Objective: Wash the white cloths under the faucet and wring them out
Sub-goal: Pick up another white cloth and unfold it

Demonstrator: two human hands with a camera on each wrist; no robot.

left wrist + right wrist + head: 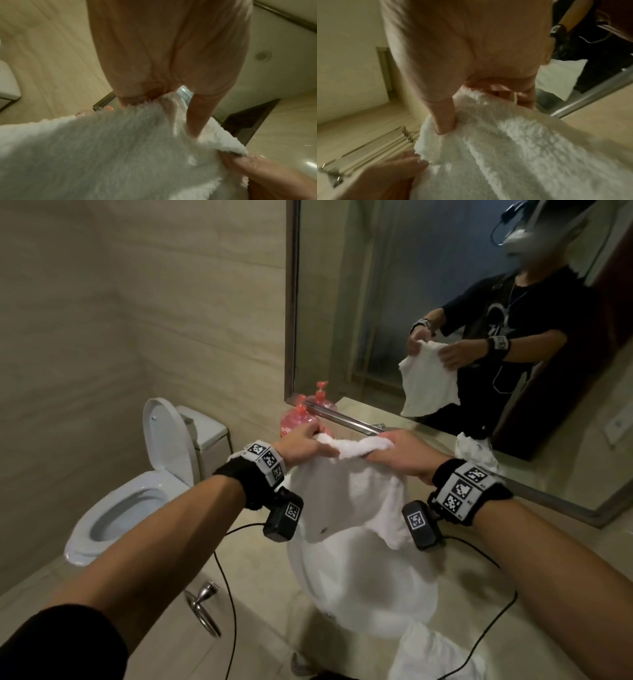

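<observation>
A white terry cloth (349, 494) hangs spread above the white basin (363, 587). My left hand (305, 441) pinches its top left corner and my right hand (397, 448) grips the top edge beside it. In the left wrist view the left hand (164, 97) holds the cloth (111, 148) with thumb and fingers, and the other hand (260, 170) shows at the lower right. The right wrist view has my right hand (479, 100) curled into the cloth (513, 146). A second white cloth (435, 655) lies on the counter near me, a third (474, 448) by the mirror. The faucet is hidden.
A pink soap bottle (298, 419) stands at the counter's back left. The mirror (445, 302) runs behind the basin. A toilet (137, 494) with raised lid is to the left. A chrome towel ring (202, 607) hangs on the counter front. Black cables trail across the counter (534, 583).
</observation>
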